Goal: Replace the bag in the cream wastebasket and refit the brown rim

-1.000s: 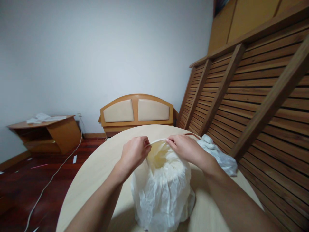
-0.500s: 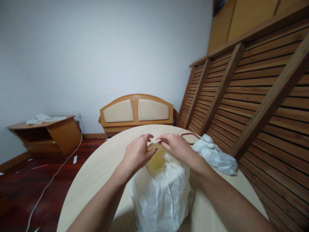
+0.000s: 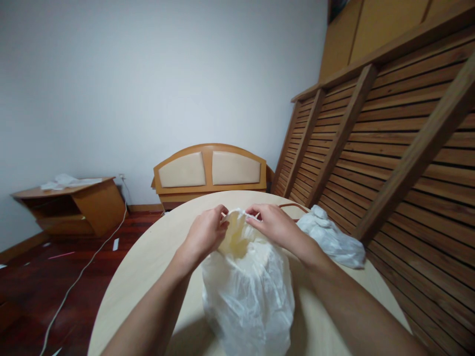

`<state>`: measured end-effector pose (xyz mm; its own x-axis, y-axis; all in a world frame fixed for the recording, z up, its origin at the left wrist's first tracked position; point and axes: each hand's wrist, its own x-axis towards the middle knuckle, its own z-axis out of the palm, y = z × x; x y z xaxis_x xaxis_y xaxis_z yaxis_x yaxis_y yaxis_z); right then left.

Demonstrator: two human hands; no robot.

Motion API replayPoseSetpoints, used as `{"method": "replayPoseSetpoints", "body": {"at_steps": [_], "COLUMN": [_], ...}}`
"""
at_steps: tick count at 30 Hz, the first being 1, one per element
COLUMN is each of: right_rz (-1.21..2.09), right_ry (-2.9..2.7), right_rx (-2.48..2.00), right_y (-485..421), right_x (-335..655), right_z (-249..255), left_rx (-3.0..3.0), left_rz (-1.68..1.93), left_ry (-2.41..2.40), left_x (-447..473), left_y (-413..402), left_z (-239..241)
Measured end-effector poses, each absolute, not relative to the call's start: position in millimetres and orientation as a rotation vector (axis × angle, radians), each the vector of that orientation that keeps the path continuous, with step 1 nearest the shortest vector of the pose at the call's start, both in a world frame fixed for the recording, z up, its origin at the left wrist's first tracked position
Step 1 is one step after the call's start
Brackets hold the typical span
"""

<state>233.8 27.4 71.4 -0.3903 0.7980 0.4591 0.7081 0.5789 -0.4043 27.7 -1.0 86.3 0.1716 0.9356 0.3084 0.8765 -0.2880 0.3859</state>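
A white translucent plastic bag [image 3: 248, 296] stands on the round pale table [image 3: 148, 262], its mouth facing up and showing a yellowish inside. My left hand [image 3: 210, 230] pinches the far left part of the bag's rim between thumb and fingers. At the far right part of the same rim, my right hand [image 3: 269, 222] is closed on the edge. Between both hands the rim is drawn into a raised, gathered strip. What lies deep inside the bag cannot be made out.
Right of my right arm lies a crumpled white plastic bag [image 3: 330, 237] by a brown loop [image 3: 293, 205]. A slatted wooden frame [image 3: 393, 163] leans along the right side. Behind the table stands a headboard [image 3: 210, 170]; a low cabinet [image 3: 92, 207] is at left.
My left hand has gone from spread fingers to a pinch on the bag's rim. The bag's mouth has opened wider, with its far edge now stretched between my hands.
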Motion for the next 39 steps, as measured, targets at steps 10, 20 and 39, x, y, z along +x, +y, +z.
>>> {"method": "replayPoseSetpoints", "body": {"at_steps": [10,20,39], "right_rz": [0.438,0.415,0.236], "right_ry": [-2.28,-2.248,-2.334], "right_rx": [-1.03,-1.248,-1.266], "right_y": [25,30,21], "right_x": [229,250,243], "right_z": [78,76,82], "left_rx": [2.377,2.33,2.318], "left_rz": [0.709,0.599,0.712], "left_ry": [1.523,1.624,1.569], "left_x": [31,26,25], "left_y": [-2,6,-1], "left_z": [86,84,89]}}
